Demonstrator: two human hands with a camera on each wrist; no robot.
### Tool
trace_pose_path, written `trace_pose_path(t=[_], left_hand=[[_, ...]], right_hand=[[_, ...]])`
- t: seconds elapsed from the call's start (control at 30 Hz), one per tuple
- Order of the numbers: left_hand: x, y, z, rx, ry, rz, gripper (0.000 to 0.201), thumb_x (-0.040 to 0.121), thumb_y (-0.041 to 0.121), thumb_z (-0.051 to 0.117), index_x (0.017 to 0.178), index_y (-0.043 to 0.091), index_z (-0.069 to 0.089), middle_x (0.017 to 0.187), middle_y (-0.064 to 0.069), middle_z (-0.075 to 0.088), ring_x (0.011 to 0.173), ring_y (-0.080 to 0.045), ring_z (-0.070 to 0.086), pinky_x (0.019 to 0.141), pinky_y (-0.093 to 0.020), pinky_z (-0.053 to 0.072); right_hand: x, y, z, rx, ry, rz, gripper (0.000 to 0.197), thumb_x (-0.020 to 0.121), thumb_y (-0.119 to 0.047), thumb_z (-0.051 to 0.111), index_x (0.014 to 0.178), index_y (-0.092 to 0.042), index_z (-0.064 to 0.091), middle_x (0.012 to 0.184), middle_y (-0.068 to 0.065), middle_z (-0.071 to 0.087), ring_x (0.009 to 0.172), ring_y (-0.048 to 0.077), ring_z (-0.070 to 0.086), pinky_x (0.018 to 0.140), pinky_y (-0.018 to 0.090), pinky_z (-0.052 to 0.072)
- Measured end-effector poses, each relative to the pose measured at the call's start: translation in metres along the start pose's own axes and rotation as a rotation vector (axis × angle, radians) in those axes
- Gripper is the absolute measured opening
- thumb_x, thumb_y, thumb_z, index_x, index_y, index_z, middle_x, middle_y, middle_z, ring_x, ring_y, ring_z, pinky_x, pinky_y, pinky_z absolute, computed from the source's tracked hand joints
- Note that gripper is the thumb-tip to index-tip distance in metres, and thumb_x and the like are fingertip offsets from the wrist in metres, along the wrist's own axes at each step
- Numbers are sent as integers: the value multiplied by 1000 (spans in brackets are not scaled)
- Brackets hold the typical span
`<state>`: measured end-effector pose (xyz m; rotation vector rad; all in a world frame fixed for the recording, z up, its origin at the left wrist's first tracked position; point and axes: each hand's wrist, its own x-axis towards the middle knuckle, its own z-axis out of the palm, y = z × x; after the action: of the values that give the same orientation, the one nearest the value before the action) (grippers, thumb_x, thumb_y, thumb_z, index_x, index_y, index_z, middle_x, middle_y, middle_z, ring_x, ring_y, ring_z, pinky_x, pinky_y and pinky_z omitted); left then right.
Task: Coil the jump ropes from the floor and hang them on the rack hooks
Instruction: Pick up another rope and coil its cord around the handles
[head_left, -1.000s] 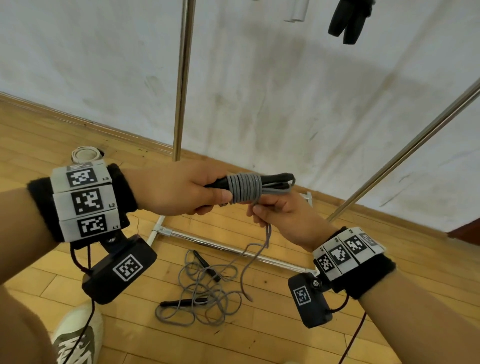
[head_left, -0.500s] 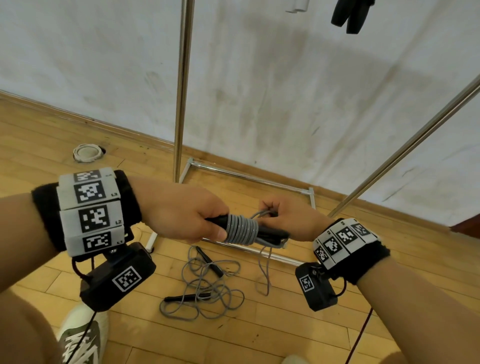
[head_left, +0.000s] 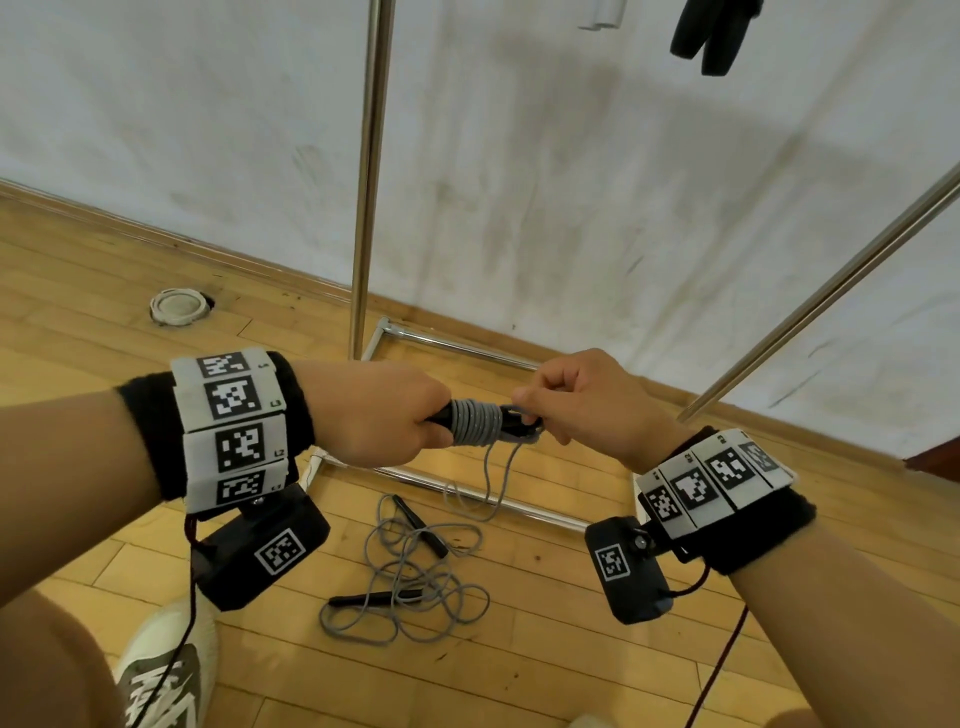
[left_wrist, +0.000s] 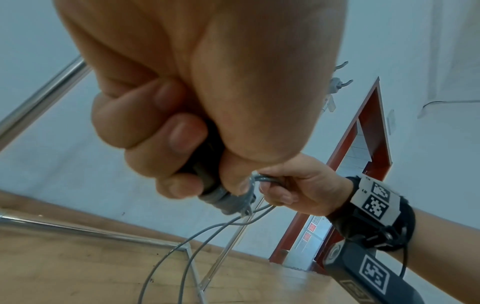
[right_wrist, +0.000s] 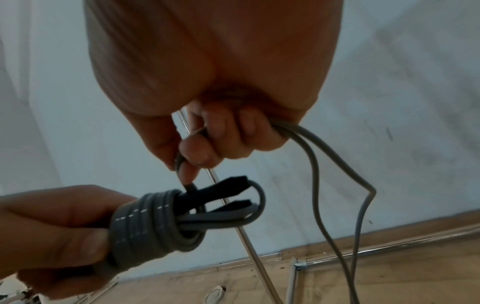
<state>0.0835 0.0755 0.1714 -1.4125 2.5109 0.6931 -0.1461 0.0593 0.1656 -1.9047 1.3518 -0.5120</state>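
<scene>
My left hand (head_left: 395, 415) grips the black handles of a grey jump rope (head_left: 475, 427), whose cord is wound in several tight turns round them (right_wrist: 153, 222). My right hand (head_left: 576, 400) pinches the loose cord (right_wrist: 179, 164) just past the handle tips, and a slack loop (head_left: 488, 483) hangs below. A second grey jump rope (head_left: 410, 587) with black handles lies tangled on the wooden floor beneath my hands. At the top right, black handles (head_left: 711, 36) of another rope hang from the rack.
The steel rack has an upright pole (head_left: 369, 182), a slanted pole (head_left: 831, 291) at the right and base bars (head_left: 467, 353) on the floor by the white wall. A round white fitting (head_left: 176, 306) sits in the floor at left. My shoe (head_left: 166, 670) shows at the bottom left.
My right hand has come up from under the handles to over their tips, carrying the cord round them. The hanging loop has grown shorter. Both hands sit lower in the view.
</scene>
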Motion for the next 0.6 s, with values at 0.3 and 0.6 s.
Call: trace_pose_path(t=[0.3,0.6], left_hand=[[5,3,6,-60,311,-15,21,101,41,44,87,25,47,75,4,58,59,-12,53,49,-22,36],[7,8,-5,-267,491,37,18,99,36,49,82,29,48,68,3,57,52,-8,52,45,-17,38]], right_hand=[[-9,-3,15,238,90,69,18,93,-30,65,88,-13,65,66,4,73,55,11,64,57,25,52],[-12,-11,24,361,303,-10,39,105,-34,39,82,-19,67,63,-3,60,56,11,44,57,30,38]])
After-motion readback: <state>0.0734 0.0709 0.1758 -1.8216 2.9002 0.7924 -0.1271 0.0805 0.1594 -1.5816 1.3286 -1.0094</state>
